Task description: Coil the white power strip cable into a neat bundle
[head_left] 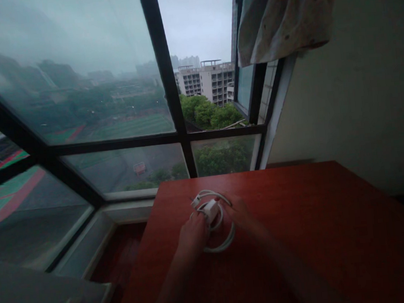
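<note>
Both bare arms reach out over the desk, slanting in toward each other! Left hand, back upward, fingers curled inward, sits a little farther from the desk's far edge; right hand, closer to that edge, angles inward, fingertips blurred.

Single head view, from near side of desk, above it. Faces forward and down, over desk's far edge to window. Wide look: desk's far left and far right corners both in frame, near edge cut off. Left hand and right hand show small, short of far edge, closer to far left corner; wall fills right side.
</note>
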Tool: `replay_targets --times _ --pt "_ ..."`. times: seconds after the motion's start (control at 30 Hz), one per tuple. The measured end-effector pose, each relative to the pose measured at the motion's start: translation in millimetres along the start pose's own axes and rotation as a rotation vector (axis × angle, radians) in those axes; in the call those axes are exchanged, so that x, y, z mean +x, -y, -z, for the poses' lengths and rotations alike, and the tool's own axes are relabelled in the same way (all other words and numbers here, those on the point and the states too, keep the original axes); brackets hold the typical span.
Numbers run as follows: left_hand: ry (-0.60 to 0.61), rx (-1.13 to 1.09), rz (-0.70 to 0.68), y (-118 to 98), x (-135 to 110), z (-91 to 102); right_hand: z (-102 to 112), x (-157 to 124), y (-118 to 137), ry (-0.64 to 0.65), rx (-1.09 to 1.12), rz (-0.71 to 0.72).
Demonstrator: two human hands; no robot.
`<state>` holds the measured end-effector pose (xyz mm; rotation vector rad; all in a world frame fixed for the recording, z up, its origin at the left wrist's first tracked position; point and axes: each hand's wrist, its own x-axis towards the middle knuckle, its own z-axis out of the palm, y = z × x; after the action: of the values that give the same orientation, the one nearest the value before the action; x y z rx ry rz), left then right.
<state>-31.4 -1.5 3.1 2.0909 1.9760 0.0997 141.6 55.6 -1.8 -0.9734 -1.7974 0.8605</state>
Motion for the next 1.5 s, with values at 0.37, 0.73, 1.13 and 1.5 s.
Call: replay_targets --times 0.37,0.73,1.13,1.5 --pt "0.003 -0.208 0.017 29 -4 -10.7 -6 -7 -36 -0.088 0.418 -0.335" --pt "0.089 -0.107 0.120 10 -6 -2.2 -25 7 -25 -0.129 0.880 -0.505" --pt "0.060 -1.181 -0.138 0 39 -45.2 -5 2 -9 0.142 0.026 -0.003" --pt "-0.289 -0.740 -0.014 -23 39 -52.9 2 -8 1 -0.034 -0.105 0.168"
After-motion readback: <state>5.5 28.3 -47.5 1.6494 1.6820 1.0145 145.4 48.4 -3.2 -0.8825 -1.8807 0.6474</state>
